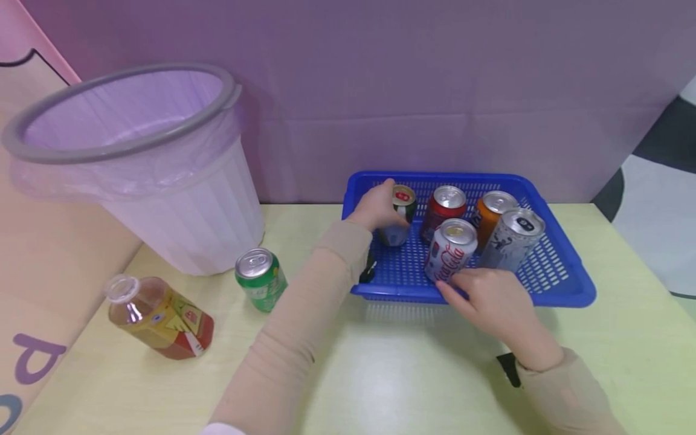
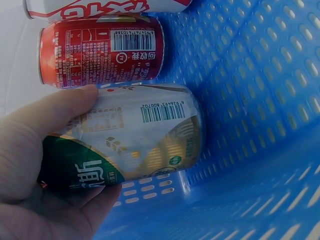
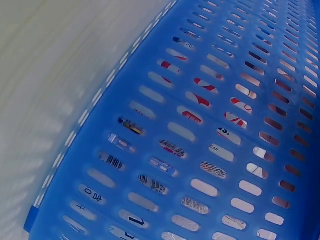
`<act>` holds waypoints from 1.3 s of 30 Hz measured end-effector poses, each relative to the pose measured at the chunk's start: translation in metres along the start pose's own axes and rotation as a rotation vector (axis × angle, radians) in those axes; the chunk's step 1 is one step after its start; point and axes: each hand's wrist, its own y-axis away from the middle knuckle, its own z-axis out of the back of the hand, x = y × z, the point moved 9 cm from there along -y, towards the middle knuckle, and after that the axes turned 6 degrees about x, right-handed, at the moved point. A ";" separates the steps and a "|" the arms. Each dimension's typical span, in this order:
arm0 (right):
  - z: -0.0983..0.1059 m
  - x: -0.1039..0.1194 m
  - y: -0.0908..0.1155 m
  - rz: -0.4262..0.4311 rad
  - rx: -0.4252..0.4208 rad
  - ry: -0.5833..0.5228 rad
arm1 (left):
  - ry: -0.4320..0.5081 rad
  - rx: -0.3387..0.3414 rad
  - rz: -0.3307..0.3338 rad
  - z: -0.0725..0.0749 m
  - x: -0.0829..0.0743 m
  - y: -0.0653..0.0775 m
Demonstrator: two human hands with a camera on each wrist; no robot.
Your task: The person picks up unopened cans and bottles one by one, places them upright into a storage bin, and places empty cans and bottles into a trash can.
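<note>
Inside the left part of a blue plastic basket [image 1: 576,284], my left hand [image 1: 377,208] grips a green, white and gold drink can [image 2: 150,130], thumb on one side and fingers round the other. My right hand [image 1: 489,299] holds the basket's front rim, right by a white Coca-Cola can [image 1: 451,251]. In the right wrist view the slotted basket wall [image 3: 145,120] fills most of the picture, with printed cans showing through. Also in the basket stand a red can [image 1: 446,208], an orange can [image 1: 495,211] and a silver-grey patterned can [image 1: 513,238].
Left of the basket, a green can [image 1: 262,281] stands on the pale table [image 1: 391,386]. Beside it is a capless bottle [image 1: 163,317] of reddish-brown drink. A tall white bin [image 1: 212,211] with a lilac liner stands behind them, near the purple backdrop [image 1: 380,84].
</note>
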 end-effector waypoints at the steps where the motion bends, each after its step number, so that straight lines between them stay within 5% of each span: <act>1: 0.000 0.000 0.000 0.001 -0.001 0.001 | 0.005 0.002 -0.003 0.000 0.000 0.000; 39: 0.000 0.001 0.000 -0.005 0.009 -0.003 | -0.026 0.000 -0.017 0.001 -0.002 0.005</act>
